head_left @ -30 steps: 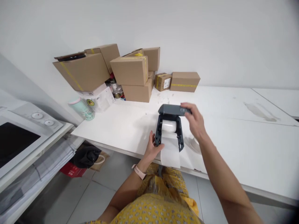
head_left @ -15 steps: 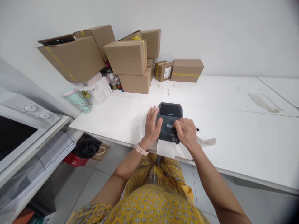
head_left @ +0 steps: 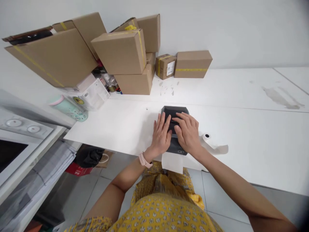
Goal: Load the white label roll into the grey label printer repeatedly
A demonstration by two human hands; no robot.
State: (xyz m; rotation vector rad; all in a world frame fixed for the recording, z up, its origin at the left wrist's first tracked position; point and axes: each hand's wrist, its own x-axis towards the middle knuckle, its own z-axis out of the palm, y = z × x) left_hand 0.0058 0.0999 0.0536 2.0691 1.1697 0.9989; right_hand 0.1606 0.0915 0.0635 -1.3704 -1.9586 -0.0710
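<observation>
A dark grey label printer (head_left: 177, 149) sits near the table's front edge, directly before me. My left hand (head_left: 160, 135) rests along its left side and top, fingers stretched out. Across its top from the right lies my right hand (head_left: 187, 129), fingers apart and bent slightly. Both hands touch the printer and hold nothing else. A white paper strip (head_left: 172, 162) hangs from its front over the table edge. Much of the printer's top is hidden under the hands, so I cannot tell how the lid stands. A white paper roll (head_left: 207, 136) is beside my right wrist.
The roll's loose end (head_left: 220, 149) curls on the white table (head_left: 253, 145). Cardboard boxes (head_left: 120, 54) are stacked at the back left, with a small box (head_left: 166, 66) and a longer box (head_left: 193, 64) nearby. A mint tumbler (head_left: 70, 108) and a microwave (head_left: 21, 129) are left.
My right hand has moved from the printer's light front bar up onto its top, its fingers spreading. My left hand has shifted slightly inward over the printer. The paper roll has come into fuller view.
</observation>
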